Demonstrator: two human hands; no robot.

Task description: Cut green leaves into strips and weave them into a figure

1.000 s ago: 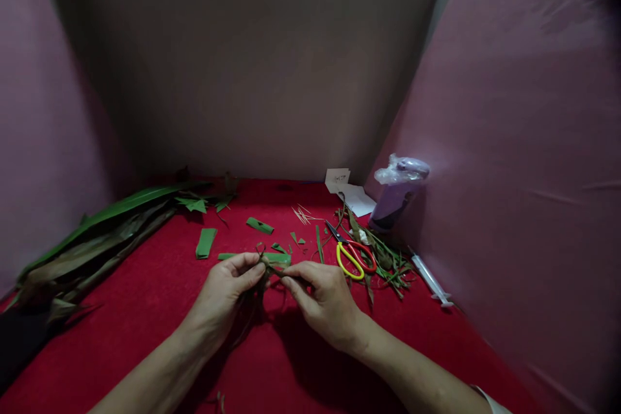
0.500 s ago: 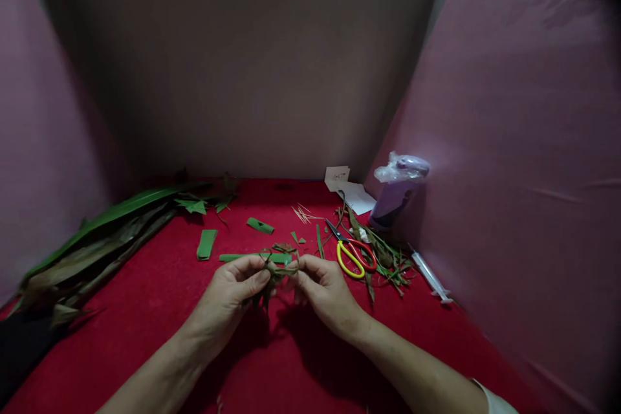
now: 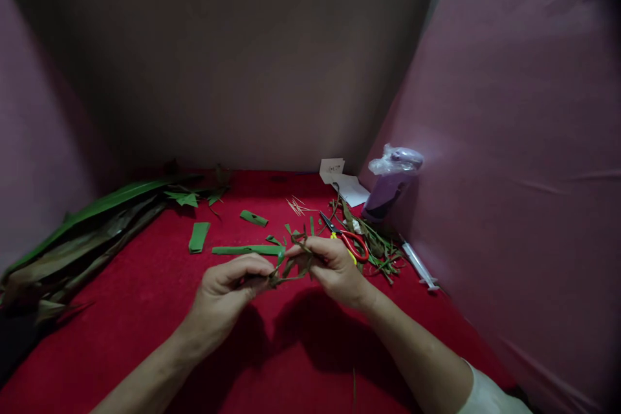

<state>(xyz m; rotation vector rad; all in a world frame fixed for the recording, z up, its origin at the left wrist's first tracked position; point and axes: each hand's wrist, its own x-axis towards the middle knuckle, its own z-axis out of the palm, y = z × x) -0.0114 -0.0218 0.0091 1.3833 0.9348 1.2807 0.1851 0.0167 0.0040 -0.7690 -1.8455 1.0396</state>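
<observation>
Nearest edge: a thin loose stem (image 3: 354,388) on the red cloth of the worktop (image 3: 145,343), forearms reaching in above it from either side.

Left hand (image 3: 233,291): grip pinching one end of a bundle of brownish plant strands (image 3: 291,276), thumb against bent forefinger, presumably to anchor it. Right hand (image 3: 334,270): grip closed on the same bundle, strands looping over the fingers; the thumb is largely hidden. The bundle hangs between the two hands, above the cloth — held a little apart, I'd guess, so the loops stay separate and visible.

Just beyond the fingers, a long green strip (image 3: 242,250) lies crosswise. Right of it, scissors (image 3: 356,247) with one red and one yellow handle, partly behind the right hand, blades pointing away; probably left there for an easy reach. Farther right, a syringe (image 3: 420,265) lies close to the pink side wall (image 3: 509,207), next to a heap of stems and clippings (image 3: 383,251), likely pushed aside to spare the middle.

Left: a cut leaf rectangle (image 3: 198,237), then long leaves (image 3: 107,204) stacked along the edge. Mid-far: pale thin sticks (image 3: 299,208), loosely fanned.

Far right, a purple container (image 3: 388,191), clear plastic over its top — dark marking on its side, no brand legible. Beside it white paper (image 3: 352,191) and a small card (image 3: 332,169) bearing dark marks, too small to read.
</observation>
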